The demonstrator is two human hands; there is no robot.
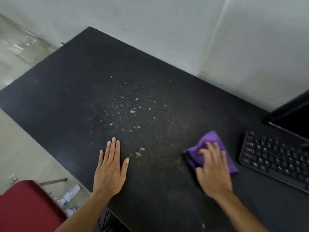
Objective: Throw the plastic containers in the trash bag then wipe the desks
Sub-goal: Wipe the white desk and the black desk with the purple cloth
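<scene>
We see the left hand flat on the black desk, fingers straight, holding nothing. The right hand presses the purple cloth on the desk with spread fingers, between the crumbs and the keyboard.

Left forearm enters from 7 o'clock. Left hand lies palm down on the desk, fingers straight and together toward 12 o'clock, thumb spread toward 1 o'clock. Right forearm enters from 5 o'clock. Right hand, blurred, presses palm down on the cloth, fingers spread toward 11 o'clock.
</scene>
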